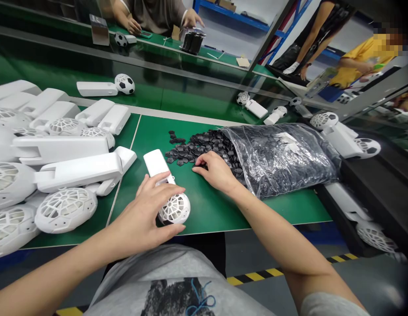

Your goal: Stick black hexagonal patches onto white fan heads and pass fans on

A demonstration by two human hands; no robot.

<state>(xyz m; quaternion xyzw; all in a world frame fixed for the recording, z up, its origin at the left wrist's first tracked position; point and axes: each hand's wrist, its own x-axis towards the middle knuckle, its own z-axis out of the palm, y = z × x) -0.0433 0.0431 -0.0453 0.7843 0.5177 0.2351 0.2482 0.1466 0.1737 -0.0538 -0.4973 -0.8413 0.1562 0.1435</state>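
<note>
My left hand (151,208) curves over a white handheld fan (175,208) lying on the green table, fingers on one side of its round, football-patterned grille and thumb on the other. The fan's handle (156,161) points away from me. My right hand (213,169) is at the near edge of a heap of small black pentagon pieces (207,145), its fingertips drawn together. Whatever lies between those fingertips is too small to make out. The heap spills from the mouth of a clear plastic bag (286,158) full of the same pieces.
Many white fans (69,208) are piled at the left. A black conveyor belt (381,188) with fans on it runs along the right. Beyond the table, a fan with black patches (125,83) lies on a green surface. Other people work across the line.
</note>
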